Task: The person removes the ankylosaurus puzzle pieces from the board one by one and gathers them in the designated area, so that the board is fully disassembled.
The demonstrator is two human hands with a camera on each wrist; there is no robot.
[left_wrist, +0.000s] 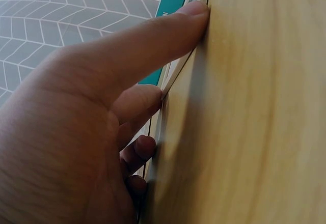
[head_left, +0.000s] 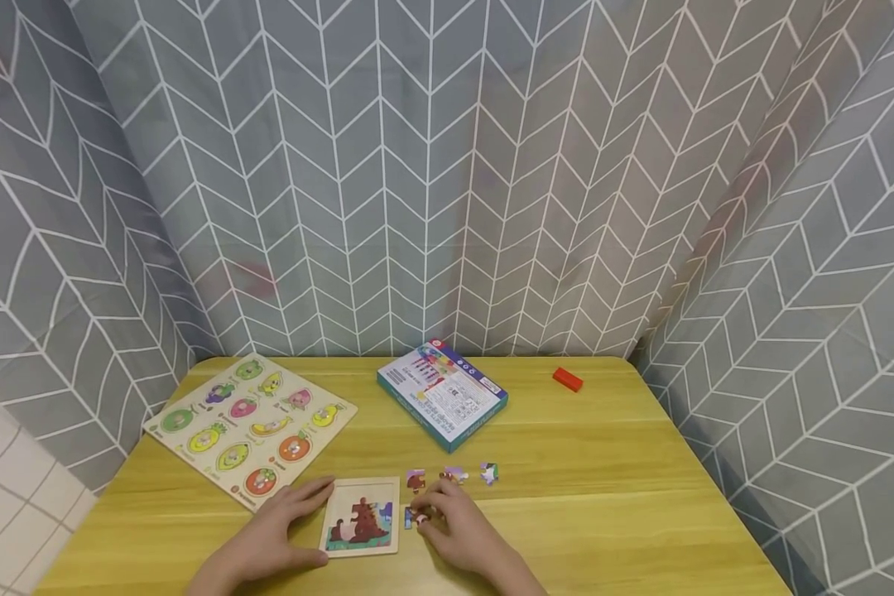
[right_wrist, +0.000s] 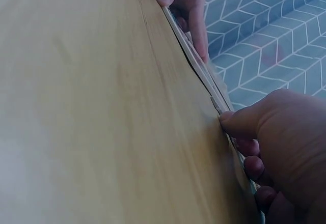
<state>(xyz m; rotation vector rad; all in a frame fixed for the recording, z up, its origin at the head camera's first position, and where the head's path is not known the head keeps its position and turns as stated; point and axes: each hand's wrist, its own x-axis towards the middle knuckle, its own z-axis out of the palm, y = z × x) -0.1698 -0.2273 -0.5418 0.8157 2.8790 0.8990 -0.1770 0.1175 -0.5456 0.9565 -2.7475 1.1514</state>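
Observation:
A small wooden puzzle tray (head_left: 398, 488) lies near the table's front, partly filled with pieces of a reddish-brown dinosaur-like picture. Against its left side rests my left hand (head_left: 279, 530), thumb at the lower corner and index finger near the upper one. In the left wrist view the thumb (left_wrist: 147, 40) touches the tray's edge. Just right of the tray, my right hand (head_left: 458, 526) pinches a puzzle piece (head_left: 409, 519) low at the table, partly hidden by the fingers. Beyond that hand lie a brown piece (head_left: 415, 478), a purple-and-brown piece (head_left: 458, 473) and a green-and-purple piece (head_left: 489, 473).
A wooden fruit puzzle board (head_left: 216, 406) lies at the left, close to my left hand. Behind the loose pieces sits a flat teal-edged box (head_left: 443, 393). A red block (head_left: 568, 379) is at the back right. Patterned curtains (head_left: 432, 182) hang behind the table (head_left: 603, 497) and along its sides.

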